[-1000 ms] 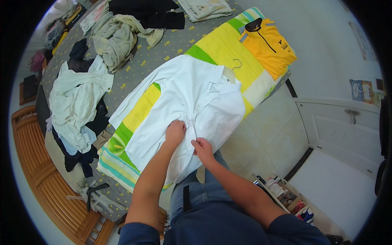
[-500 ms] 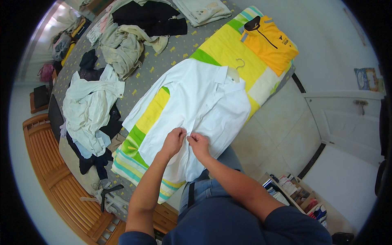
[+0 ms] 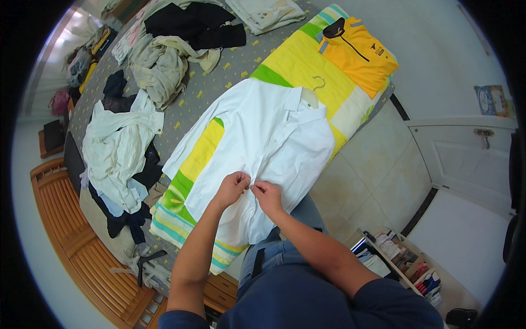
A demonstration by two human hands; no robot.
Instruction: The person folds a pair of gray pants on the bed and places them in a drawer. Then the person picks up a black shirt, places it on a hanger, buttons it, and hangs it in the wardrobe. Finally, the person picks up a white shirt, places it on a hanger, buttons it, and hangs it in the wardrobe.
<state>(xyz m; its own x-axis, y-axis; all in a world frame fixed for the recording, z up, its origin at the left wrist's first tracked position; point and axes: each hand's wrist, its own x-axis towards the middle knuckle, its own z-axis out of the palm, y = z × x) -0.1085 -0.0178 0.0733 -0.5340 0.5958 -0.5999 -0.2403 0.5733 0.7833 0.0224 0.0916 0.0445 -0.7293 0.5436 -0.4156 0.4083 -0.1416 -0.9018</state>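
Observation:
A white long-sleeved shirt [image 3: 233, 148] lies front up across a yellow, green and white quilt [image 3: 285, 57], its collar pointing away from me. A hanger [image 3: 318, 82] sits inside the collar, with its hook showing above. At the lower part of the front placket my left hand [image 3: 234, 186] pinches the shirt's edge. Close beside it, my right hand [image 3: 267, 195] pinches the placket from the other side. The fingertips of both hands nearly meet. Whatever small part lies between the fingers is hidden.
A folded yellow zip-neck top [image 3: 359, 52] rests at the quilt's far end. Crumpled light garments [image 3: 118, 151] and a black garment [image 3: 192, 24] lie on the grey bed sheet [image 3: 205, 82]. An open drawer unit [image 3: 402, 255] stands at lower right, near a white door [image 3: 466, 159].
My hands stay at the same spot on the placket, with only slight finger movement. The whole view has shifted a little; the shirt lies as before.

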